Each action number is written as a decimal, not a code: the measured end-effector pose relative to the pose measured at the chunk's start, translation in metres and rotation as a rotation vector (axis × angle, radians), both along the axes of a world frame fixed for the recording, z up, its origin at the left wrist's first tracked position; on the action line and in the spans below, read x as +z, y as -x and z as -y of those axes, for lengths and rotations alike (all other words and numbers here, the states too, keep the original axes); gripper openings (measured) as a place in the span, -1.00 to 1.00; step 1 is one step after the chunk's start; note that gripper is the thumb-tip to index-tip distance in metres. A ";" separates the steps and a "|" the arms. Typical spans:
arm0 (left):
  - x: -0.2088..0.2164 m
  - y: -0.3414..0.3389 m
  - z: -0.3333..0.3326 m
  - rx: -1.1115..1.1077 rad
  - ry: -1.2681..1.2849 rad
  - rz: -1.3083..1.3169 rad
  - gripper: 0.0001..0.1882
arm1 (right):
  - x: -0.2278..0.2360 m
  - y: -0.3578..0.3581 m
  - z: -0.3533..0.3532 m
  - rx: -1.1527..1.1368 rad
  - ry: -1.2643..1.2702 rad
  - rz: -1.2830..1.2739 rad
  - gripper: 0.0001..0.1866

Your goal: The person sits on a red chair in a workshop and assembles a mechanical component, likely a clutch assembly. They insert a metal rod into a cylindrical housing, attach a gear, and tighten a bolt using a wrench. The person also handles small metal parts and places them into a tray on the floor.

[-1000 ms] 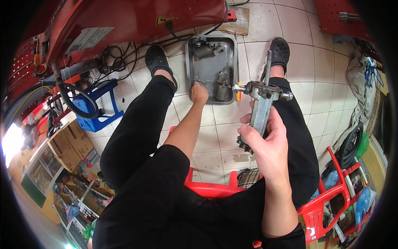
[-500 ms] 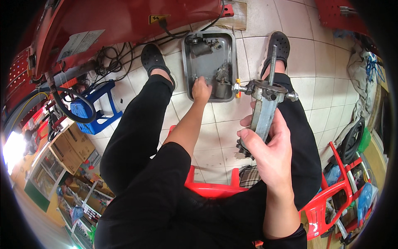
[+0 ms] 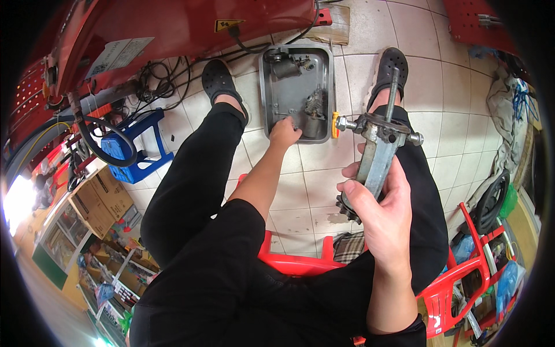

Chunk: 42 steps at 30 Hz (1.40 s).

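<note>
My right hand (image 3: 386,215) wraps round the grey metal body of a mechanical assembly (image 3: 374,162) and holds it up above my right thigh. A long threaded rod (image 3: 393,92) rises from its round flange, a bolt juts out on either side, and a toothed gear (image 3: 348,209) shows at its lower end. My left hand (image 3: 285,133) is at the near end of a grey metal tray (image 3: 263,95), fingers drawn together; what they hold, if anything, is too small to name. Beside it in the tray lies a greasy cylindrical part with a clustered mechanism (image 3: 314,113).
Another cylindrical part (image 3: 285,67) lies at the tray's far end, with small pieces nearby. A yellow-handled tool (image 3: 335,125) lies along the tray's right side. A red machine (image 3: 144,34) with black cables stands far left, above a blue stool (image 3: 136,141). A red chair (image 3: 462,277) stands at right.
My left hand has drawn slightly nearer and to the right within the tray, its fingers more gathered. My right hand still holds the assembly in nearly the same pose. The whole view has shifted slightly.
</note>
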State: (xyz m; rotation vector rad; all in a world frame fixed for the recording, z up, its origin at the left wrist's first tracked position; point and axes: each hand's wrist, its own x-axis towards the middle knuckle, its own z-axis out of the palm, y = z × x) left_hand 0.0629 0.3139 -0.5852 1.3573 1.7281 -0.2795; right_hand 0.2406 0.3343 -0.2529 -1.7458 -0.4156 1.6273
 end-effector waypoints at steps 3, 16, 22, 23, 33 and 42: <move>-0.003 0.005 0.007 -0.066 -0.145 -0.097 -0.74 | 0.004 0.000 -0.003 0.028 0.013 -0.015 -0.63; -0.017 0.004 0.006 -0.345 -0.023 -0.252 -0.77 | -0.001 0.001 0.001 0.007 -0.028 -0.038 -0.55; -0.013 -0.004 0.000 -0.381 0.105 -0.313 -0.77 | 0.002 0.000 0.000 0.015 -0.016 -0.021 -0.52; -0.011 -0.004 0.001 -0.378 0.103 -0.313 -0.77 | 0.003 0.000 0.000 0.011 -0.011 -0.021 -0.52; -0.008 0.003 0.000 -0.234 0.087 -0.193 -0.60 | 0.006 -0.003 0.002 0.048 -0.050 -0.005 -0.47; 0.094 -0.036 -0.063 0.701 0.289 0.879 -0.72 | 0.039 0.002 0.005 0.100 -0.235 -0.045 -0.50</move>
